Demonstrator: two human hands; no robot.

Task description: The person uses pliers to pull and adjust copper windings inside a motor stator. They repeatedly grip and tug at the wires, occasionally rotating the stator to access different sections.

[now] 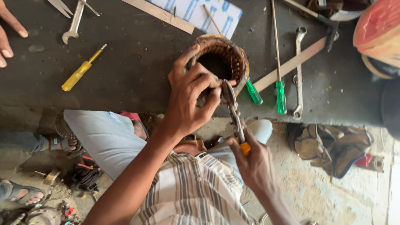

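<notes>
Striped shirt (191, 191) fills the bottom centre, closest to the lens; both forearms rise from it toward 12 o'clock.

Left hand (189, 98): fingers curled and clamped over the near rim of the stator (223, 62), a round motor core with copper windings, thumb side up. The stator sits on the dark bench top (137, 71), open bore facing the camera, just above centre.

Right hand (254, 164): closed around the handles of the pliers (234, 114), orange grip showing at the fist. Pliers nose points to 11 o'clock and meets the stator rim beside the left fingertips; whether the nose bites on wire cannot be told.

Around the stator:
- green screwdriver (281, 93) at 3 o'clock, upright, long shaft running to 12
- shorter green handle (253, 92) just beside the stator, partly tucked under it
- ring spanner (298, 71) further out at 3 o'clock, next to a flat wooden strip (291, 62)
- yellow screwdriver (81, 71) well apart at 9 o'clock
- open-end spanner (74, 23) at 10 o'clock

Another person's fingers (8, 33) rest at the left edge of the bench. Sandalled feet (62, 143) at 8 o'clock, below the bench edge.
</notes>
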